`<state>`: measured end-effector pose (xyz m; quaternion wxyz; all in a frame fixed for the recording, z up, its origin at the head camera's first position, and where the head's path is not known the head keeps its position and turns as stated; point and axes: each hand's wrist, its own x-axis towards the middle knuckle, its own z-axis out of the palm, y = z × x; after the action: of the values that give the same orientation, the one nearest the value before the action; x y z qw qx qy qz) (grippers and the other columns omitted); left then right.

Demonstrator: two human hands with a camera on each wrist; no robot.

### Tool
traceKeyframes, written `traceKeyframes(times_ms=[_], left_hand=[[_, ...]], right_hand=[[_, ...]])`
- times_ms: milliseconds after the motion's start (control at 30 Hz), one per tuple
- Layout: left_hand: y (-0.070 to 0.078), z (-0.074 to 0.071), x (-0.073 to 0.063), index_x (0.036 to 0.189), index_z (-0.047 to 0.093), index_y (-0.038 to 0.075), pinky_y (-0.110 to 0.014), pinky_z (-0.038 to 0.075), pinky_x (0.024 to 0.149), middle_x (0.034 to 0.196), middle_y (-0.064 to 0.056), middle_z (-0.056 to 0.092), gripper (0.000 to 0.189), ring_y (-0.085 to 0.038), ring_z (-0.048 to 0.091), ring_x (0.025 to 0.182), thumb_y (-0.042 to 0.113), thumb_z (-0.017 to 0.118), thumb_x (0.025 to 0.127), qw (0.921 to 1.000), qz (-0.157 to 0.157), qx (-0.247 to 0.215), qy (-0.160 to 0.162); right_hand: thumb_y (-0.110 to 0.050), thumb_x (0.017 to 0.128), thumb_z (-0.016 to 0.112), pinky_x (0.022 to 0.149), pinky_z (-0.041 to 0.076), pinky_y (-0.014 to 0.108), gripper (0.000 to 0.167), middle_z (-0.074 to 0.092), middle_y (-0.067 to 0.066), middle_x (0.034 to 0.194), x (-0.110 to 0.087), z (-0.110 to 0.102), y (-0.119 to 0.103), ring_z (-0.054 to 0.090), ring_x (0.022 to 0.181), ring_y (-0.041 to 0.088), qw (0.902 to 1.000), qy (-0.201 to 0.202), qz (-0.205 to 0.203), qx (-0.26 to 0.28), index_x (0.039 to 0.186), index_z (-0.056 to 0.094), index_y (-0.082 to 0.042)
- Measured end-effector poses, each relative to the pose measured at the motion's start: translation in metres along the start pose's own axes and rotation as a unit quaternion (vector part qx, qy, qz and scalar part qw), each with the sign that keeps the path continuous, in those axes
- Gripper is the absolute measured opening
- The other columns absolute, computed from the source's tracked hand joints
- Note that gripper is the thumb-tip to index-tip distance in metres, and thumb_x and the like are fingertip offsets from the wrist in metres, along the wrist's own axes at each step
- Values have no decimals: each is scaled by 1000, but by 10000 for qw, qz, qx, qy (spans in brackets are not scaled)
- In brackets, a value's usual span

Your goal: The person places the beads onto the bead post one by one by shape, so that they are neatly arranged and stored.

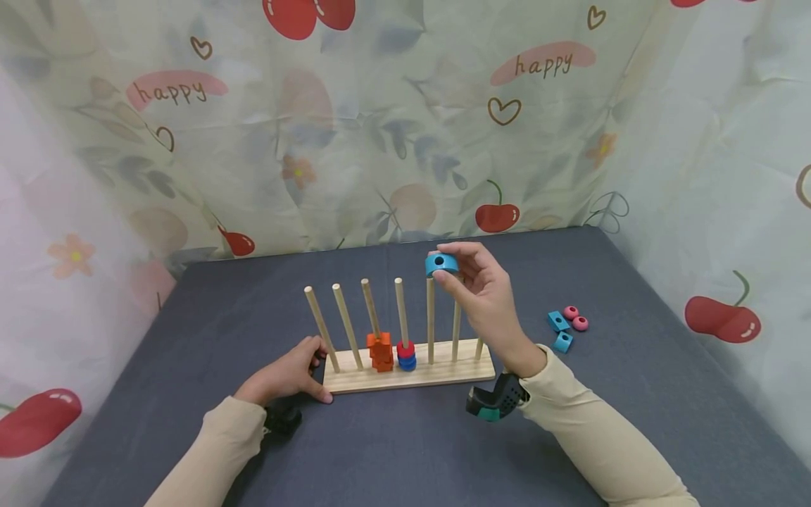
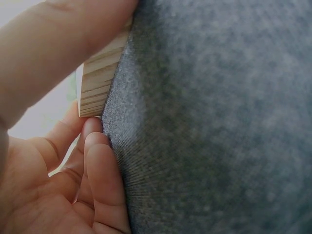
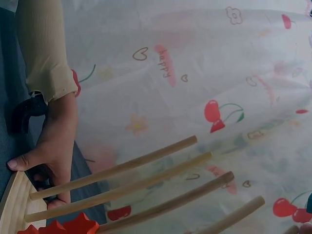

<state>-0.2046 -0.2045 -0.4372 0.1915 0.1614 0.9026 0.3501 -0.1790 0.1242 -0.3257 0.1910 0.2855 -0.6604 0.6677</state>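
Note:
A wooden peg board (image 1: 405, 380) with several upright pegs stands on the table. My left hand (image 1: 293, 372) holds its left end, thumb at the front corner and fingers round behind; the left wrist view shows the wooden end (image 2: 97, 90) between thumb and fingers. My right hand (image 1: 484, 289) pinches a blue block with a hole (image 1: 441, 264) near the top of the fifth peg (image 1: 431, 320) from the left. Orange toothed pieces (image 1: 380, 352) are stacked on the third peg; a red bead (image 1: 405, 349) sits above blue ones (image 1: 407, 363) on the fourth.
Right of the board lie two loose blue blocks (image 1: 558, 321) and two pink beads (image 1: 580, 323). The dark table (image 1: 393, 451) ends at a hanging printed sheet (image 1: 355, 141) behind. The right forearm passes over the board's right end.

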Motion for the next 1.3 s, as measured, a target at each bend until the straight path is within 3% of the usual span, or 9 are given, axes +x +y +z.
traceKeyframes(times_ms=[367, 633, 1300], left_hand=[[-2, 0, 0, 105, 46, 5, -34, 37, 77, 104, -10, 41, 67, -23, 40, 92, 21, 93, 61, 10000, 17, 84, -17], [-4, 0, 2, 106, 46, 5, -35, 38, 78, 104, -11, 42, 67, -24, 41, 93, 19, 93, 60, 10000, 67, 67, -5], [-2, -1, 1, 107, 46, 4, -36, 37, 78, 105, -12, 41, 67, -24, 40, 93, 19, 92, 62, 10000, -23, 77, -50]], right_hand=[[2, 91, 62, 80, 50, 20, 35, 56, 17, 122, -2, 8, 12, 56, 94, 12, 9997, -30, 247, -87, 125, 54, 3], [0, 92, 62, 79, 51, 20, 34, 56, 10, 116, -5, 11, 17, 56, 90, 12, 9992, -72, 398, 7, 124, 53, 2], [-8, 93, 64, 84, 52, 22, 32, 54, 11, 106, -30, 8, 44, 59, 92, 11, 9938, -166, 1065, -280, 120, 49, -2]])
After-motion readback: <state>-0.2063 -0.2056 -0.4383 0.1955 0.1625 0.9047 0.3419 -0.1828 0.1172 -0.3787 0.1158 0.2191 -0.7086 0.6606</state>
